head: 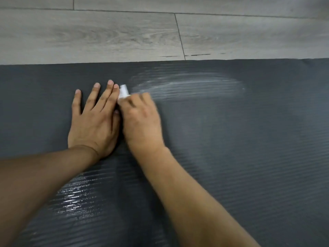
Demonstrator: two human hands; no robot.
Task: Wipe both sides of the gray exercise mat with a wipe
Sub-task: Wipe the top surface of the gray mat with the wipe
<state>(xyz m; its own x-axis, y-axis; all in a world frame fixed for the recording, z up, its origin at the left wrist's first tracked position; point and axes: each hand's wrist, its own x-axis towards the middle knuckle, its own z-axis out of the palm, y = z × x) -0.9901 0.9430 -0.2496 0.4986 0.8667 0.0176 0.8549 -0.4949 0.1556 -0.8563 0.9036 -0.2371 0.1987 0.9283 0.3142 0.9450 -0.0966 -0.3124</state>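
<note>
The gray exercise mat [249, 157] lies flat, a dark ribbed sheet whose straight far edge meets pale wood-grain floor planks [106, 32]. A whitish smear [187, 84] streaks the mat's ribs near that edge, and a glossy wet patch [78, 196] shines on its near part. At the mat's middle the left hand [92, 120] presses flat, fingers straight and spread, just beside the blurred right hand [142, 122], whose fingers curl over a small crumpled white wipe [123, 90] held against the mat.
</note>
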